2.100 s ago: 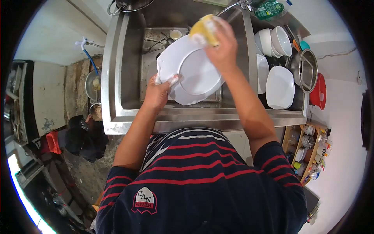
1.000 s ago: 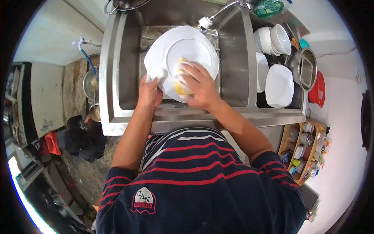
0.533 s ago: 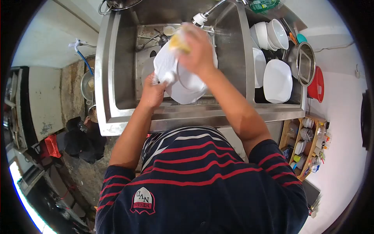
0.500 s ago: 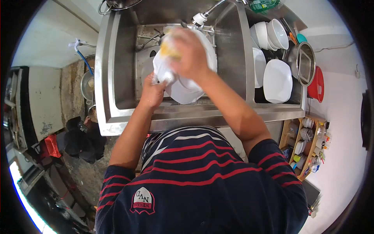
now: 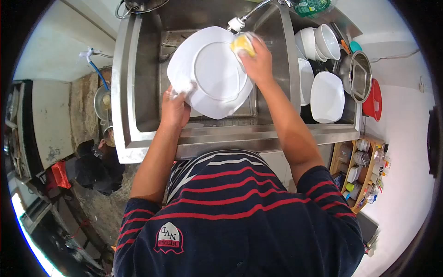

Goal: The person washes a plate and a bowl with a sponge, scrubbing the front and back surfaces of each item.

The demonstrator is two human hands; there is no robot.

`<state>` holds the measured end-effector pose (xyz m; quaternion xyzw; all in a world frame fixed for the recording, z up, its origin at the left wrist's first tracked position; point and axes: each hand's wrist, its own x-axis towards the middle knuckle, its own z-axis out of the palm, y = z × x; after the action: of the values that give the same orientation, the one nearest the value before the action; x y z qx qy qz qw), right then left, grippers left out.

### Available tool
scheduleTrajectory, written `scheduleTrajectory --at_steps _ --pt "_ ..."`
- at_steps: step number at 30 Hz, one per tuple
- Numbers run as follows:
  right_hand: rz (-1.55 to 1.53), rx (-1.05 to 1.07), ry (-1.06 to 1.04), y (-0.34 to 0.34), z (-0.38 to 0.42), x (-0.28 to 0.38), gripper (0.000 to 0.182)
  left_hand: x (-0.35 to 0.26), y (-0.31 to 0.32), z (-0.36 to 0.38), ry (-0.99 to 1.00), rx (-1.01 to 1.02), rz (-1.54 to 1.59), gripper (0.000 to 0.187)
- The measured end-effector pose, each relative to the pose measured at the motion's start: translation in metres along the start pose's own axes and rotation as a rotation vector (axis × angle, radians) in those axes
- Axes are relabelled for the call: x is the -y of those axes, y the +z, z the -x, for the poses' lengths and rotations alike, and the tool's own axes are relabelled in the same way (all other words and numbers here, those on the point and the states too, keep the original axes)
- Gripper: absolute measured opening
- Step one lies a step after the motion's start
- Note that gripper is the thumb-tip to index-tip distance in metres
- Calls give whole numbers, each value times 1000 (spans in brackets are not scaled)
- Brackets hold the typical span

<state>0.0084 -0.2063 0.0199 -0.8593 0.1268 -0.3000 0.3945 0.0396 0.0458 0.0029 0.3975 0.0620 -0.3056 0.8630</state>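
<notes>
A large white plate (image 5: 218,71) is tilted over the steel sink basin (image 5: 150,78), its underside with the round foot ring facing me. My left hand (image 5: 174,108) grips its lower left edge, with suds on the fingers. My right hand (image 5: 257,60) is closed around a yellow sponge (image 5: 242,45), which is at the plate's upper right rim. Foam clings to the sponge. Behind the plate, the utensils on the basin floor are mostly hidden. The faucet head (image 5: 236,24) hangs just above the plate.
To the right, white bowls (image 5: 327,41) and a white square dish (image 5: 327,97) stand in the side compartment. A steel strainer (image 5: 361,76) and a red basin (image 5: 376,99) sit at its outer edge. A pot (image 5: 143,4) rests at the upper left corner.
My right hand has moved with the sponge from the plate's left side to its upper right rim. The plate has turned so its underside shows fully; my left hand keeps its edge.
</notes>
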Motion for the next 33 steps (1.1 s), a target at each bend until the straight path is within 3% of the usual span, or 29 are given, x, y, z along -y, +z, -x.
scheduleTrajectory --at_steps 3,7,9,10,12,15,19,21,24,29,33 --pt "98 -37 -80 -4 44 -10 47 -2 1 -2 7 -42 40 39" --pt "140 -10 -110 3 98 42 46 -1 -4 -6 28 -88 100 42" --pt "75 92 -317 8 107 60 47 -2 -6 -11 34 -98 158 44" --pt "76 89 -314 6 108 67 47 -2 -5 -12 7 -159 149 45" --pt "106 327 -427 2 105 78 48 0 -8 -14 4 -150 146 44" --pt "163 344 -487 -8 94 67 48 1 -7 -13 6 -120 141 44" --pt "143 133 -365 -11 78 41 46 -3 -1 -6 27 -57 100 42" --pt "174 27 -188 -13 62 32 45 -1 1 -2 -1 -23 67 42" --pt "195 -65 -157 0 36 20 48 6 0 -2 -14 38 11 42" --pt "249 4 -280 30 32 58 49 7 0 3 -22 65 -82 41" --pt "170 198 -347 23 73 85 49 1 -5 -1 18 12 48 40"
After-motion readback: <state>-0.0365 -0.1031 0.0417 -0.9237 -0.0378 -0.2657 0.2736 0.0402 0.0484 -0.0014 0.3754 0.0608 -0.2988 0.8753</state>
